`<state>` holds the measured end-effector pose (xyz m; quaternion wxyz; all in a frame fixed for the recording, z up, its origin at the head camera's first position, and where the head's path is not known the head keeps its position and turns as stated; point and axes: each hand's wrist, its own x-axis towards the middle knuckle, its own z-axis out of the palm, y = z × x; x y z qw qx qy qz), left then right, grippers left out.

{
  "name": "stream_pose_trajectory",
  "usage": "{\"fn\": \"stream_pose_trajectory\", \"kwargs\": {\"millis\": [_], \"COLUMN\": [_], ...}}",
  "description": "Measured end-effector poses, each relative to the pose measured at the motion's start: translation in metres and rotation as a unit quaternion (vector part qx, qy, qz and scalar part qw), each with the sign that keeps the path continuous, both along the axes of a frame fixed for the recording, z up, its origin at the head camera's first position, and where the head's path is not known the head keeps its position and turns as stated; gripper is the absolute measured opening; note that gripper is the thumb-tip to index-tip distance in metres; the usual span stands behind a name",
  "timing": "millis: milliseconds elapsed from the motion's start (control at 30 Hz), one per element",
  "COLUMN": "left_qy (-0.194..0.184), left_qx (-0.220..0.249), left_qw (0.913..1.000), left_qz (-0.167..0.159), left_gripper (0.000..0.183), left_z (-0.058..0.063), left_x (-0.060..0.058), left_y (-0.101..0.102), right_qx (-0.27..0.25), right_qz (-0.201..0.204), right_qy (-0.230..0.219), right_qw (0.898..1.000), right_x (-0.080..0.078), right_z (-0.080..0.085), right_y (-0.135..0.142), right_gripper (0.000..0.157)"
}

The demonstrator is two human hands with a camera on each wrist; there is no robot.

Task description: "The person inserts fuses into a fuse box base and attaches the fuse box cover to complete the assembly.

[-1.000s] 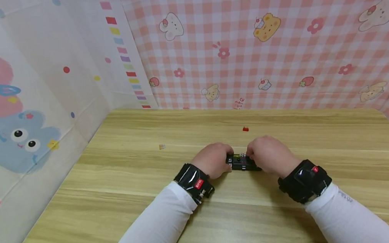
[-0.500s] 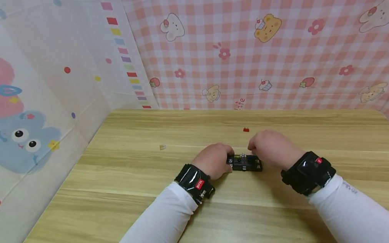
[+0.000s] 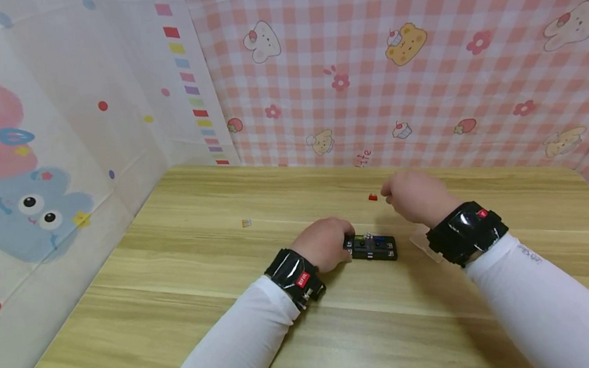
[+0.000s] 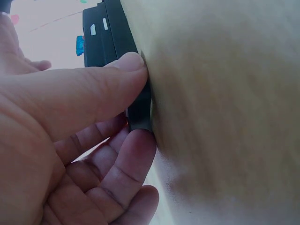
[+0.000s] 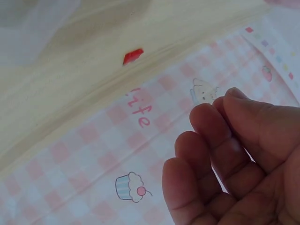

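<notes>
A black fuse block [image 3: 389, 254] lies on the table, with a blue blade fuse [image 3: 380, 238] seated in its right part. My left hand [image 3: 322, 243] grips the block's left end. In the left wrist view the thumb [image 4: 119, 75] presses along its long side and a fingertip sits at its end; the other end is out of that view. A small red blade fuse [image 3: 373, 197] lies on the table behind the block. Just right of it hovers my right hand [image 3: 415, 195], fingers loosely bent and holding nothing; the right wrist view shows the red fuse apart from the fingers.
A small clear blade fuse [image 3: 246, 223] lies farther left on the wooden table [image 3: 319, 345]. Right of the block is a transparent plastic cover [image 3: 425, 245], partly hidden by the right wrist. A pink checked cloth [image 3: 371, 101] hangs behind the table.
My right hand has left the fuse block and moved back and up beside the red fuse, uncovering the block's right end, blue fuse and transparent cover. The left hand stays on the block.
</notes>
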<state>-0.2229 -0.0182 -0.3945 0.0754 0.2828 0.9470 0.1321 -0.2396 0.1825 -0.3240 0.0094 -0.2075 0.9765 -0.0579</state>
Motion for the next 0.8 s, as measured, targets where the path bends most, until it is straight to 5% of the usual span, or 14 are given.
{"fn": "stream_pose_trajectory", "kwargs": {"millis": [300, 800], "left_qy": [0.000, 0.011], "left_qx": [-0.002, -0.005], "left_qw": [1.0000, 0.9999], "left_qz": [0.003, -0.005], "left_gripper": [0.043, 0.043], "left_z": [0.000, 0.001], "left_x": [0.000, 0.000], "left_y": [-0.001, -0.001], "right_qx": [-0.013, 0.041], "right_qz": [-0.031, -0.028], "right_qy": [-0.005, -0.024], "right_qw": [0.999, 0.998], "right_x": [-0.020, -0.062], "right_z": [0.002, -0.026], "right_y": [-0.003, -0.008], "right_gripper": [0.015, 0.014]}}
